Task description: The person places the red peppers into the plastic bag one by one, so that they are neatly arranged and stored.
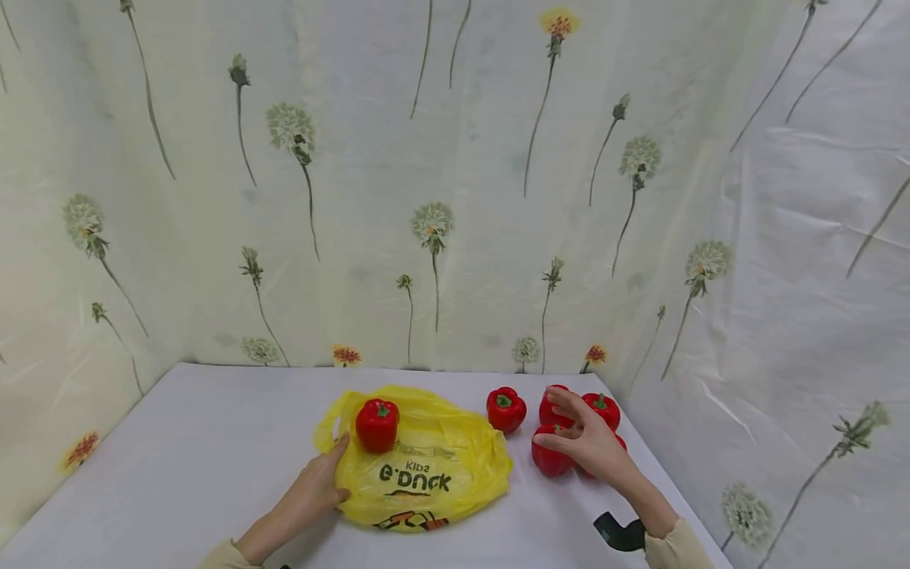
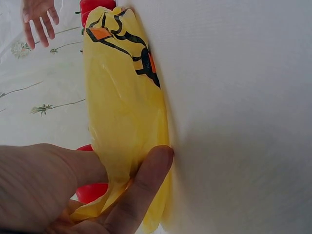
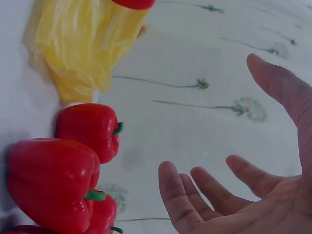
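Observation:
A yellow plastic bag (image 1: 462, 450) printed with dark letters lies on the table, one red bell pepper (image 1: 377, 427) resting on its left part near the handle hole. My left hand (image 1: 313, 488) holds the bag's left edge, which passes between thumb and fingers in the left wrist view. Over a group of red bell peppers (image 1: 550, 458) at the right, my right hand (image 1: 597, 449) hovers with fingers spread and nothing in it, partly hiding them from the head view. Another red bell pepper (image 1: 506, 410) stands between the bag and that group.
The white table (image 1: 213, 442) meets a flower-printed curtain (image 1: 377, 237) along its back and sides. A black strap (image 1: 620, 533) shows by the right wrist.

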### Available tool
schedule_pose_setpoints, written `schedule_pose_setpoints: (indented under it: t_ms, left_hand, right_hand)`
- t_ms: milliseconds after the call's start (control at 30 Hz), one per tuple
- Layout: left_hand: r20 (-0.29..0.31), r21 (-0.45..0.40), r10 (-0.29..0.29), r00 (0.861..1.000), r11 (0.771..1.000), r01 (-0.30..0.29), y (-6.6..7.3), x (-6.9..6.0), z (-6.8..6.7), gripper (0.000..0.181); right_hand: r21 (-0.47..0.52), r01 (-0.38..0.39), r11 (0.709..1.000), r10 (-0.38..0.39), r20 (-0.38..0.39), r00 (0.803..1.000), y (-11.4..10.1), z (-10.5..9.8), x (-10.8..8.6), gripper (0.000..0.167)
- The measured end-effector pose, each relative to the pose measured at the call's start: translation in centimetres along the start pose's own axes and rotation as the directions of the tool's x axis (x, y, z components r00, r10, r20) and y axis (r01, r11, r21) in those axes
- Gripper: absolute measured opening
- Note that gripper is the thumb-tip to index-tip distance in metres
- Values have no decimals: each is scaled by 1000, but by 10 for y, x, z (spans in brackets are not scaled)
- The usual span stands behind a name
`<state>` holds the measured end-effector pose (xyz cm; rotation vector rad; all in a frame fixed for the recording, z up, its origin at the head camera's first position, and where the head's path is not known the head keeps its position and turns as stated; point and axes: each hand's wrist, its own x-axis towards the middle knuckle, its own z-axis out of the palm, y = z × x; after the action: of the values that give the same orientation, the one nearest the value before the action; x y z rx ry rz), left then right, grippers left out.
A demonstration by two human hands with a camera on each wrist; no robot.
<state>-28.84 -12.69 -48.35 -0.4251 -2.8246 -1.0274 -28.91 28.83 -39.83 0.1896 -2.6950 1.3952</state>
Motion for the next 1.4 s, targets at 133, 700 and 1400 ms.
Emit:
schedule_pose_setpoints:
  t_ms: [133, 700, 1400]
  left_hand:
    - [-3, -2, 3, 1000, 1000, -3, 0, -1, 0, 85]
    - [25, -8, -42, 999, 999, 42, 1, 1, 0, 85]
    - [-12, 6, -3, 1000, 1000, 3, 1, -1, -1, 85]
  right_hand:
    - [0, -49, 999, 49, -21, 999, 7, -3, -3, 89]
    - [-72, -183, 980, 173, -124, 977, 44, -1, -4, 88]
    - [-168, -206, 964, 185, -132, 974, 53, 10, 5, 91]
